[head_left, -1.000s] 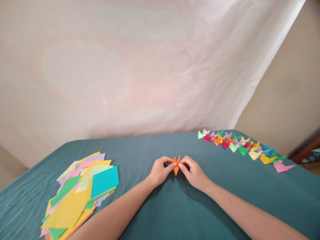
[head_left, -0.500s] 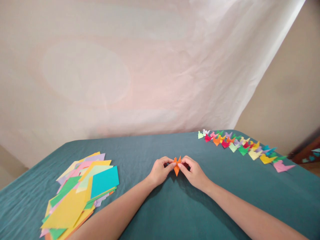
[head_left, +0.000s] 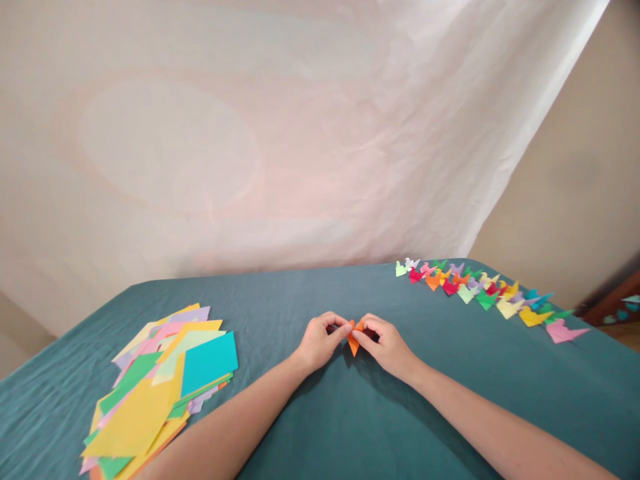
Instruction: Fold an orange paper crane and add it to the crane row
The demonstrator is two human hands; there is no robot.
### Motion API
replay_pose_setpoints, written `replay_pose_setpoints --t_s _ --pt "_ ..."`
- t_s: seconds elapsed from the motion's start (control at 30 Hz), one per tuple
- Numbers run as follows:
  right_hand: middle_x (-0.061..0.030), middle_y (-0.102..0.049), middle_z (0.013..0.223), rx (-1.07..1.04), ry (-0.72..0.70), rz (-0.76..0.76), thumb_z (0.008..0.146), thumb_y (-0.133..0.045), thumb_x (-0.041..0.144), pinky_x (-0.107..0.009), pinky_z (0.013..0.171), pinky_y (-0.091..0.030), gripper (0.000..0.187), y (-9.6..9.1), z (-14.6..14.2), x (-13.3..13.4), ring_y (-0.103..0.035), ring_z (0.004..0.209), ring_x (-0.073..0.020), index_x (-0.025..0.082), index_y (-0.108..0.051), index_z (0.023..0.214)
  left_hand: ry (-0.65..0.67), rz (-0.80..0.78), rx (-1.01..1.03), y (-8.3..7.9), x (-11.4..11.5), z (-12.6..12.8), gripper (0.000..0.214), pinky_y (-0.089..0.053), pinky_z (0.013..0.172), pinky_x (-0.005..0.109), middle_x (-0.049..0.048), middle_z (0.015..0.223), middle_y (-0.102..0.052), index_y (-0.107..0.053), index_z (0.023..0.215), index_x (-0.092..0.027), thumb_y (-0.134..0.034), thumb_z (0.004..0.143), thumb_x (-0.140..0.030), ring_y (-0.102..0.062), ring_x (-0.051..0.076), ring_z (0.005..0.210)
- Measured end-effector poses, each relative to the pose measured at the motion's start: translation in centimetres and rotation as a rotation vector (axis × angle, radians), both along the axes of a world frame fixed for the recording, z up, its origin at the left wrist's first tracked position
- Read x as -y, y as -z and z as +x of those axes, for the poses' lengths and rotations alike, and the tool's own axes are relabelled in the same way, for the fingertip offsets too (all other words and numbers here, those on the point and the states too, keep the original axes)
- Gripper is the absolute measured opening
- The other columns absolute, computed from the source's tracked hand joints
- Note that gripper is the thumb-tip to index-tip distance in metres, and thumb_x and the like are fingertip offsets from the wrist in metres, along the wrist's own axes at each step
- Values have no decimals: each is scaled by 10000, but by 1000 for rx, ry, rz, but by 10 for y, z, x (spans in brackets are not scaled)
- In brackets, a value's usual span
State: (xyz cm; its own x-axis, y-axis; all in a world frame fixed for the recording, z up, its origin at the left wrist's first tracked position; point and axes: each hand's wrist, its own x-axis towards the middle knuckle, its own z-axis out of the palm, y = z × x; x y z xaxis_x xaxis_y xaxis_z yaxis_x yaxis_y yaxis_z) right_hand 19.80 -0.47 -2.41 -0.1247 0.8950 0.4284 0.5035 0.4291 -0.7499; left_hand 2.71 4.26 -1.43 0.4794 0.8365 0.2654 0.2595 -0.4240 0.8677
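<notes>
A small orange origami crane (head_left: 353, 343) is pinched between both hands over the middle of the table. My left hand (head_left: 323, 340) grips its left side between thumb and fingertips. On the other side, my right hand (head_left: 383, 341) has its thumb and index finger closed on the paper. The lower point of the crane hangs below the thumbs, while much of its upper part is hidden by the fingers.
Loose coloured paper sheets (head_left: 135, 413) lie in a heap on the left, a blue sheet (head_left: 210, 362) on top. Rows of finished paper cranes (head_left: 510, 307) stand at the right. A dark green cloth (head_left: 280, 293) covers the table, and a pale curtain (head_left: 300, 167) hangs behind.
The orange crane sits slightly lower, and its two upper points, which stuck up between the hands, are now mostly covered by the fingers. Both hands stay nearly in place.
</notes>
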Motion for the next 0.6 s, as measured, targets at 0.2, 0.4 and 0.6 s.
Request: replay_pose_setpoints --t_s 0.2,0.4,0.6 --pt "13 -474 656 -22 3 -7 853 -516 330 -244 546 -348 304 0 0 0 -448 587 -123 189 -462 589 0 -9 -1 -2 1 0 237 -440 674 230 42 814 -654 -670 779 -156 -579 798 -374 -589 157 760" --pt "4 -506 654 -63 -11 -50 842 -534 358 -247 550 -358 288 1 2 -2 -464 591 -126 183 -549 613 -30 5 -11 0 2 2 230 -433 656 222 35 793 -654 -658 770 -153 -563 812 -358 -587 147 738" --pt "1 -525 662 -93 -24 -79 835 -541 341 -249 560 -366 273 3 3 -4 -476 597 -127 179 -577 619 -32 10 4 2 1 3 229 -434 666 225 37 815 -656 -651 782 -151 -548 824 -352 -588 147 749"
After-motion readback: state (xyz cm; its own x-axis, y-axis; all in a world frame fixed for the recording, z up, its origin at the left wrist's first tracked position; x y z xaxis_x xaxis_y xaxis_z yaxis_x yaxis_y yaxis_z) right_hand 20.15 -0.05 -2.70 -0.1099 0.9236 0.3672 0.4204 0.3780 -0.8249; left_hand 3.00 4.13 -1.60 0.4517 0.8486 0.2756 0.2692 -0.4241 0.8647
